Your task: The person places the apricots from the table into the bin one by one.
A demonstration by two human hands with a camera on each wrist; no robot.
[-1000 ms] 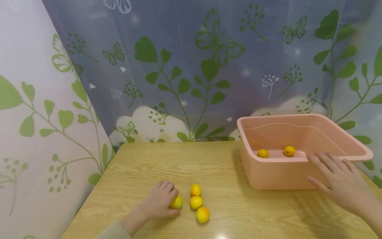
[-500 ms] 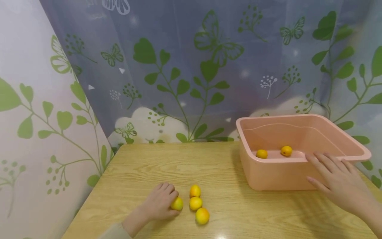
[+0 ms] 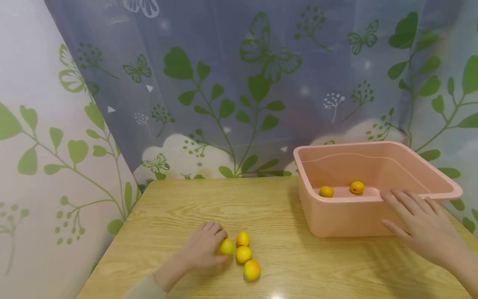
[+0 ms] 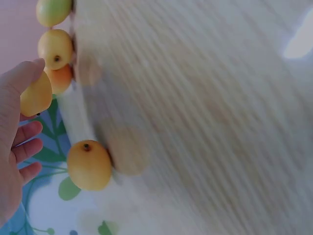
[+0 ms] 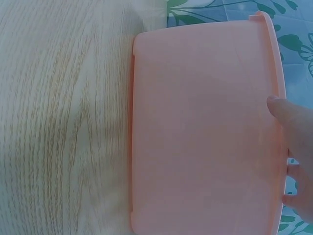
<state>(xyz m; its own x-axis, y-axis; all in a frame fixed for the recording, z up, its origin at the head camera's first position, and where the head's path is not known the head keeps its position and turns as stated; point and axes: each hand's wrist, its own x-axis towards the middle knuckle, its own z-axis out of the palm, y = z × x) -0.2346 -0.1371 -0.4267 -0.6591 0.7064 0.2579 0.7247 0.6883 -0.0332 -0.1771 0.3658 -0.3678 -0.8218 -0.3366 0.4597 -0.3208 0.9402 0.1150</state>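
Note:
My left hand [image 3: 203, 247] pinches a small yellow-green fruit [image 3: 226, 246] between thumb and fingers. Just right of it, three more yellow-orange fruits stand in a row on the table: a far one [image 3: 242, 238], a middle one [image 3: 244, 254] and a near one [image 3: 252, 270]. In the left wrist view the held fruit [image 4: 36, 95] is under the thumb; another fruit [image 4: 89, 165] sits on the table, hidden in the head view. My right hand [image 3: 429, 230] rests at the near rim of a pink tub [image 3: 347, 218], fingers fairly straight, thumb by the outer wall [image 5: 205, 127].
Inside the tub lie two orange-yellow fruits, one on the left [image 3: 326, 191] and one further right [image 3: 357, 187]. The wooden table [image 3: 209, 203] ends at a curtain [image 3: 224, 83] printed with leaves and butterflies.
My left hand has moved slightly right and away with the held fruit, closer to the row of three. The right hand stays at the tub's rim. The head view shifts a little.

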